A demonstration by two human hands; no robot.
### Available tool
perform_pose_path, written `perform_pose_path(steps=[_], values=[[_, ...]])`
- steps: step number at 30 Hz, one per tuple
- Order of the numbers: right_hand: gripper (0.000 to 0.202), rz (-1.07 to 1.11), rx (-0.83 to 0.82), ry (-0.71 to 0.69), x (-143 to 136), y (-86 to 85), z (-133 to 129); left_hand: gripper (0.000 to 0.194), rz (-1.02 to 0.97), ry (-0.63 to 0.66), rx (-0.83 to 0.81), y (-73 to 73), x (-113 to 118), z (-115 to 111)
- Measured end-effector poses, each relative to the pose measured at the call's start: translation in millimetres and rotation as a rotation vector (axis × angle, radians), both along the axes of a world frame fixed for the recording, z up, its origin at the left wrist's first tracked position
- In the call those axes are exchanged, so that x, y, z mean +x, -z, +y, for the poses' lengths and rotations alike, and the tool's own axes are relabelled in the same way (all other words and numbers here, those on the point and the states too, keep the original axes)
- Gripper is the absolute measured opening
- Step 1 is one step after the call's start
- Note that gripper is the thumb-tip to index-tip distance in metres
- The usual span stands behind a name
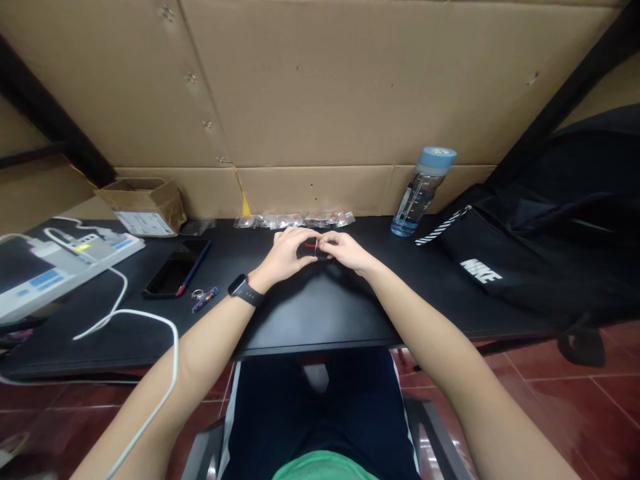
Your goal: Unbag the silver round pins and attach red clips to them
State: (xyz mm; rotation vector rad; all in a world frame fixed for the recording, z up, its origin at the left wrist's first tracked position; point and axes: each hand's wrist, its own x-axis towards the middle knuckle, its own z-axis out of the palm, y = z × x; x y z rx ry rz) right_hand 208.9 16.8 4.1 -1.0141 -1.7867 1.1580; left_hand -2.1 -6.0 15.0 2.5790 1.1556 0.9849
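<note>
One black-and-red item (309, 246): between fingers, over the counter (315, 313)
Left grip (290, 252): half-curled, holding its left side
Right grip (346, 249): fingertips pinched at its right edge

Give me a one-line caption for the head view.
Left hand and right hand hold a small red-and-black object at a black desk, before clear packets.

Table (310, 307) — black; bottle lid (437, 161) — blue.
</note>
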Motion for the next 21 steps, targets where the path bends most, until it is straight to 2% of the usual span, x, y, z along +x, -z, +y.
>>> perform_pose_path(steps=[11,16,21], values=[[0.022,-0.035,-0.004,0.012,5.0,-1.5,2.1,0.043,0.019,0.004,0.019,0.2,1.8,1.0],[0.018,-0.048,-0.001,0.073,11.1,-5.1,3.0,0.046,0.011,-0.052,0.026,-0.8,-7.7,6.4],[0.02,-0.084,0.029,0.046,13.6,-5.2,3.4,0.05,0.01,-0.035,-0.014,-0.6,-15.7,10.8]])
